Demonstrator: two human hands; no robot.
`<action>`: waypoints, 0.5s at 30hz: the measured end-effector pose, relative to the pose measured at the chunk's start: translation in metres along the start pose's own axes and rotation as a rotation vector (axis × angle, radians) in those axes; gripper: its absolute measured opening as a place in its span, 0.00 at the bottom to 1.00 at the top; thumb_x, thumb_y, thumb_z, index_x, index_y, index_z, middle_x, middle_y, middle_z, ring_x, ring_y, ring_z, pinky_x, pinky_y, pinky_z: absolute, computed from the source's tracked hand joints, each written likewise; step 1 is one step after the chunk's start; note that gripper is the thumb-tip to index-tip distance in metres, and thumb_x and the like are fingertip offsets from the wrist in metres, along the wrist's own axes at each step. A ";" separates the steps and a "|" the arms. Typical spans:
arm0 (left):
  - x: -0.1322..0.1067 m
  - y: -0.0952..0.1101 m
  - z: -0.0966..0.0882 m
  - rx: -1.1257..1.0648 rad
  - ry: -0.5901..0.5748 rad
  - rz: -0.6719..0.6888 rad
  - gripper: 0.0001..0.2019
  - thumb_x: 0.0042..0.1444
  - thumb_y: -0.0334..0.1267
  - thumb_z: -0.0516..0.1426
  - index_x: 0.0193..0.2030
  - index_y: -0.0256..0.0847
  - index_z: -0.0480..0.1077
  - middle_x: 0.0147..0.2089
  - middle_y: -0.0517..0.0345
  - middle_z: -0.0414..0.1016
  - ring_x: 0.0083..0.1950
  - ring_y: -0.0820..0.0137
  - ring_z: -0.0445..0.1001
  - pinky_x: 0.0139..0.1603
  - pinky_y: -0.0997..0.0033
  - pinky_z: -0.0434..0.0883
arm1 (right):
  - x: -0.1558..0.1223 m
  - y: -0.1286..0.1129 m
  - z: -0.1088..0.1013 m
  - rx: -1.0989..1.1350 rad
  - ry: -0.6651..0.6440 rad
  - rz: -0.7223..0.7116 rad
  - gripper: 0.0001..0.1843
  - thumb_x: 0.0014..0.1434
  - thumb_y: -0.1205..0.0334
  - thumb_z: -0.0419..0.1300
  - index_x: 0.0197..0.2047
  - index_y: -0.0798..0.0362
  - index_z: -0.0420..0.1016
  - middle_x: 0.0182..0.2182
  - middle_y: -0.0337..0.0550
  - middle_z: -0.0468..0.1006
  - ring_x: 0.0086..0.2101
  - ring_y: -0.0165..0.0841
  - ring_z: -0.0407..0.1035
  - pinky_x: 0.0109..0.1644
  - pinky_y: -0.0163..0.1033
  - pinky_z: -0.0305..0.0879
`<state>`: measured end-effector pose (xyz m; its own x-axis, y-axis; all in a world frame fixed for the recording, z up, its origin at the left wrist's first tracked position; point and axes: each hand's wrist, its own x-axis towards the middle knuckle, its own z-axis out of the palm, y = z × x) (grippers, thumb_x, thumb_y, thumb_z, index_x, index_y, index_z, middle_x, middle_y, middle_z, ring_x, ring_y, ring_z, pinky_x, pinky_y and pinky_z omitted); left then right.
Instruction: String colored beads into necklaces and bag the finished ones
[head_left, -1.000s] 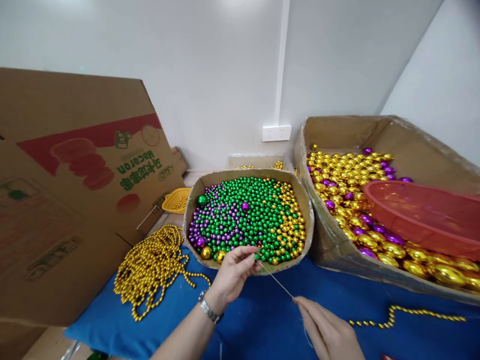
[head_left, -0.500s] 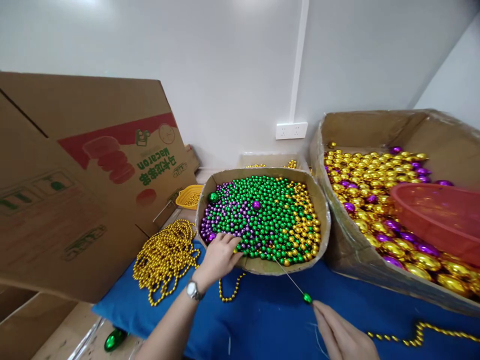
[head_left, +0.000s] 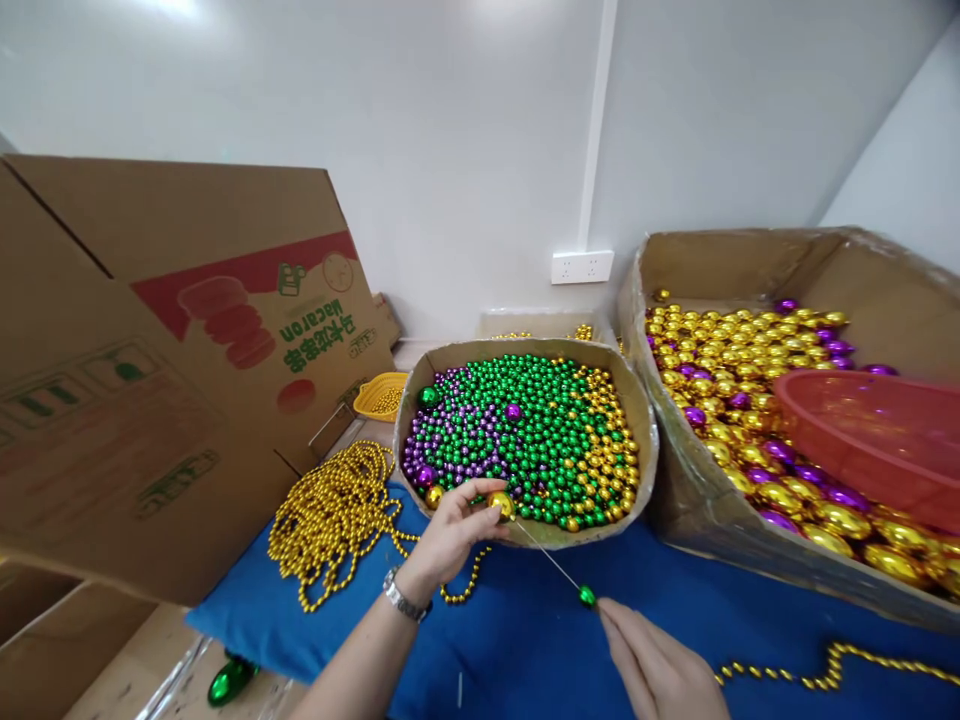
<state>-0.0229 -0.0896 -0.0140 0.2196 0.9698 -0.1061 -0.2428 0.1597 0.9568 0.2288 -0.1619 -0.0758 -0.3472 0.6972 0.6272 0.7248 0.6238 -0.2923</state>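
Note:
My left hand (head_left: 461,525), with a watch on its wrist, pinches a large gold bead (head_left: 500,504) over the near rim of the cardboard box of beads (head_left: 525,538). Low in the picture, my right hand (head_left: 660,660) is closed on the near end of a long thin needle (head_left: 551,560). A green bead (head_left: 586,596) is threaded on it, close to my right fingertips. The needle's far end meets the gold bead's lower right side; whether it has entered the hole I cannot tell. Small green, purple and gold beads (head_left: 517,430) fill the box.
A bigger box (head_left: 697,490) at the right holds gold and purple beads and a red basin (head_left: 870,430). Gold bead strands (head_left: 330,510) lie left on the blue cloth (head_left: 510,640). A large carton (head_left: 195,380) stands at the left, a yellow basket (head_left: 381,396) behind.
My left hand has come up from the beads and moved right, now with a large gold bead. My right hand has shifted slightly left with the needle and green bead.

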 end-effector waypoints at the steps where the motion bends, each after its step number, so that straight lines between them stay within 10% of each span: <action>1: 0.000 -0.001 0.001 -0.024 0.007 0.002 0.21 0.49 0.41 0.64 0.50 0.38 0.71 0.40 0.54 0.72 0.40 0.69 0.72 0.45 0.63 0.73 | 0.001 -0.001 -0.001 -0.001 0.000 0.000 0.15 0.66 0.65 0.46 0.45 0.56 0.73 0.34 0.45 0.81 0.31 0.33 0.78 0.34 0.33 0.74; 15: -0.011 -0.002 0.017 -0.024 -0.031 0.023 0.20 0.49 0.38 0.65 0.49 0.37 0.71 0.37 0.55 0.72 0.37 0.73 0.71 0.43 0.66 0.73 | 0.003 0.003 0.003 -0.106 0.072 -0.135 0.18 0.69 0.63 0.42 0.44 0.57 0.72 0.33 0.44 0.82 0.30 0.31 0.78 0.34 0.31 0.72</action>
<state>-0.0090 -0.1033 -0.0107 0.2425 0.9672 -0.0758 -0.2706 0.1425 0.9521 0.2282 -0.1570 -0.0770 -0.4048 0.5808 0.7063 0.7349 0.6663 -0.1267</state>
